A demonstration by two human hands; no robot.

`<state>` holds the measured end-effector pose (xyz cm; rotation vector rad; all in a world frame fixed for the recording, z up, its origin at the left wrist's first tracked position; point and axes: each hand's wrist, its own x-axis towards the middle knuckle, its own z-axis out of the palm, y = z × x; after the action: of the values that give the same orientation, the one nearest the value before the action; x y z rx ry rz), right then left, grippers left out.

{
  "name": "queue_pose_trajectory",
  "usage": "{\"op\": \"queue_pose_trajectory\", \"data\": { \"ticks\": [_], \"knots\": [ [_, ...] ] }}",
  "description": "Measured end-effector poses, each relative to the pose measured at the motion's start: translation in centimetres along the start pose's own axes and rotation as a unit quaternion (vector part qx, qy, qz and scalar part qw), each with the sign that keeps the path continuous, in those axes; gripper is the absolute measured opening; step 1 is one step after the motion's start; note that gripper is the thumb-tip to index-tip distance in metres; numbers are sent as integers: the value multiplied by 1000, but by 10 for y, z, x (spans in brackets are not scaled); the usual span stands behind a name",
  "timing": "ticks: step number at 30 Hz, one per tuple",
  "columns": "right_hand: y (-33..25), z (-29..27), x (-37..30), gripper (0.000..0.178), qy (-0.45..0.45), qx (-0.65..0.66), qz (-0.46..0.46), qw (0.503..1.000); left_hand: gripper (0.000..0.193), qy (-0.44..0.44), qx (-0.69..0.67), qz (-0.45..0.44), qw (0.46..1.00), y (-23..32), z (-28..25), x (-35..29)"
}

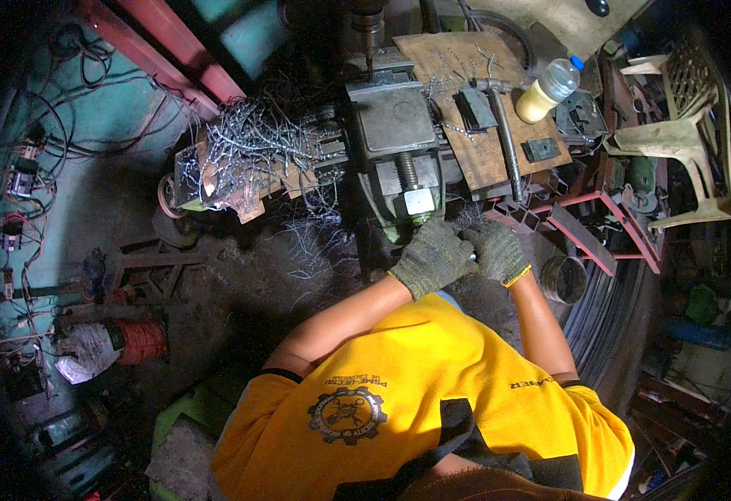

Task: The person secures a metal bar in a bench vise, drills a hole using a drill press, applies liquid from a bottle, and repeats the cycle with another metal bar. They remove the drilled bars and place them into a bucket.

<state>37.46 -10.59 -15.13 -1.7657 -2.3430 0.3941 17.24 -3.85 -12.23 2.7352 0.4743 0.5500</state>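
Both my hands wear dark grey knit gloves and meet in front of my body, at the near end of a machine vise (396, 125). My left hand (430, 260) is closed, its fingers curled towards the right one. Beside it, almost touching, my right hand (499, 253) is closed too, a yellow cuff at its wrist. A small pale spot shows between them, but what they hold, if anything, cannot be made out. The vise's threaded screw (407, 171) points towards me, with a whitish square block (418, 201) at its near end. Above the vise hangs a drill spindle (367, 37).
Tangled metal shavings (269, 154) heap up left of the vise. On a brown board (466, 159) to the right lie a hammer (506, 138), dark metal plates (476, 110) and a bottle of yellowish liquid (549, 89). Further right are a red metal frame (608, 230) and a plastic chair (691, 150).
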Motion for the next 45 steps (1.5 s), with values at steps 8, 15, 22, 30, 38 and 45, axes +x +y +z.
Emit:
{"op": "queue_pose_trajectory", "data": {
  "ticks": [8, 15, 22, 30, 38, 45],
  "knots": [
    [-3, -3, 0, 73, -10, 20, 14, 1000, 36, 17, -4, 9, 1000, -2, 6, -2],
    [-6, -9, 2, 73, -18, 15, 13, 1000, 36, -1, -1, 6, 1000, -2, 5, -1],
    [-6, -8, 2, 69, -17, 17, 9, 1000, 35, -3, -3, 9, 1000, -2, 4, -1],
    [-3, -5, 0, 72, -15, 15, 17, 1000, 35, 9, -8, 15, 1000, -3, 4, -2],
    [-4, -7, 1, 71, -9, 33, 7, 999, 36, 41, -19, 14, 999, -3, 5, -2],
    [-3, -6, 0, 76, -13, 3, 4, 1000, 38, 32, -7, 12, 999, -2, 6, -3]
  ]
}}
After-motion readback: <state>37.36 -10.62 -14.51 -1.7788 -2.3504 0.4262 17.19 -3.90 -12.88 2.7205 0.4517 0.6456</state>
